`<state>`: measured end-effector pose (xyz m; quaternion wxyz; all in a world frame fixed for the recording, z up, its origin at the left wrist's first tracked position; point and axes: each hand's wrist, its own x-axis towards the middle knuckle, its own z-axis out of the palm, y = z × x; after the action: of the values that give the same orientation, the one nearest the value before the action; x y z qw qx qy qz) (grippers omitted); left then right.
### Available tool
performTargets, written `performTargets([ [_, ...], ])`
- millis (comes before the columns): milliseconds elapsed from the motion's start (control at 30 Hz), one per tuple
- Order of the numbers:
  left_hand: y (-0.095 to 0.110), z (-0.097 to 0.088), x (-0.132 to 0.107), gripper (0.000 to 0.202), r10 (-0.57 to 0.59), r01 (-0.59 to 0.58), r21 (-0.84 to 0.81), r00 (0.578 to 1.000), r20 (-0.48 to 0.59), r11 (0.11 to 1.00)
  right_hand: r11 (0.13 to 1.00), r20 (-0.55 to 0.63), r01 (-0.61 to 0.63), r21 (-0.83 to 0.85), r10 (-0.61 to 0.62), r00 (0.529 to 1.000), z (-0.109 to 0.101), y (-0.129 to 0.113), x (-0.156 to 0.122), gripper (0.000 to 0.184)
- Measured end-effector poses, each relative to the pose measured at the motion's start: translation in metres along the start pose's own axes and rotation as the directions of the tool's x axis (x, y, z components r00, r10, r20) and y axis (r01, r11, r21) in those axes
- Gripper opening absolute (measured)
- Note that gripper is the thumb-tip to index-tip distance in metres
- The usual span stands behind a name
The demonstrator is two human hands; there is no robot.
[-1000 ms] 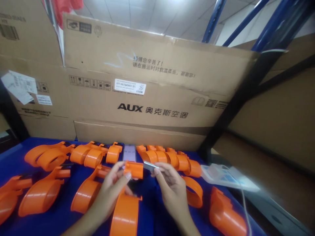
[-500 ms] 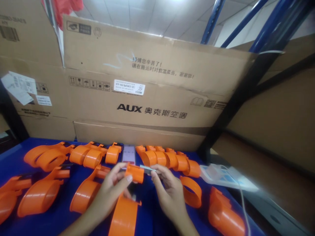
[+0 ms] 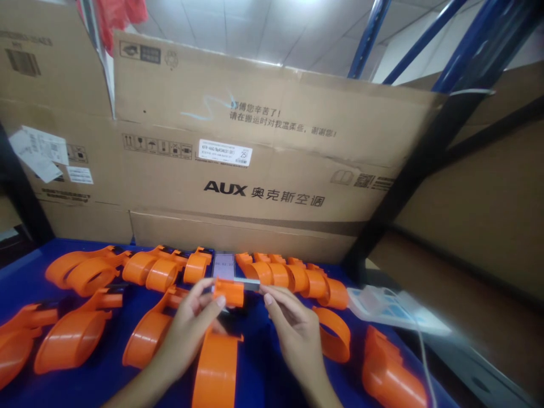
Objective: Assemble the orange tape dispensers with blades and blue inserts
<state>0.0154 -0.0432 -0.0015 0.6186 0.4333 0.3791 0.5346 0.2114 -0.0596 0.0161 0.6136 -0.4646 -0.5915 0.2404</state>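
My left hand [image 3: 198, 314] pinches an orange plastic piece [image 3: 232, 293] between thumb and fingers, a little above the blue surface. A grey toothed strip [image 3: 250, 284] lies along the upper edge of that piece and juts out to the right. At the strip's right end are the closed thumb and fingertips of my right hand [image 3: 295, 326]. Just below my hands is a wide orange band [image 3: 216, 368]; whether it joins the held piece is hidden by the left fingers.
Several orange ring-shaped parts [image 3: 70, 343] stand on the blue surface [image 3: 259, 374], left and right. A phone [image 3: 224, 264] leans at the back. To the right are a clear plastic bag [image 3: 374, 300] and a white cable [image 3: 420, 345]. A cardboard wall [image 3: 263, 226] closes the back.
The grey strip has shifted left along the orange piece, so more of it overlaps the piece's top. My hands have risen slightly. The view has moved a little.
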Motion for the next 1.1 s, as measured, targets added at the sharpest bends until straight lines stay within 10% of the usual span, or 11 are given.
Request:
performTargets([
  [600, 0.001, 0.004, -0.005, 0.037, 0.025, -0.032, 0.043, 0.988, 0.151, 0.999, 0.995, 0.227, 0.098, -0.006, -0.094, 0.969, 0.004, 0.006, -0.001, 0.016],
  [867, 0.007, 0.002, -0.002, 0.062, 0.011, -0.01, -0.019, 0.999, 0.044, 1.0, 0.971, 0.307, 0.206, -0.118, -0.162, 0.938, 0.003, 0.007, 0.003, 0.024],
  [1100, 0.018, 0.005, 0.0, 0.059, 0.021, -0.035, -0.114, 0.993, -0.12, 0.993, 0.667, 0.449, 0.344, -0.662, -0.014, 0.893, 0.007, 0.027, 0.001, 0.058],
])
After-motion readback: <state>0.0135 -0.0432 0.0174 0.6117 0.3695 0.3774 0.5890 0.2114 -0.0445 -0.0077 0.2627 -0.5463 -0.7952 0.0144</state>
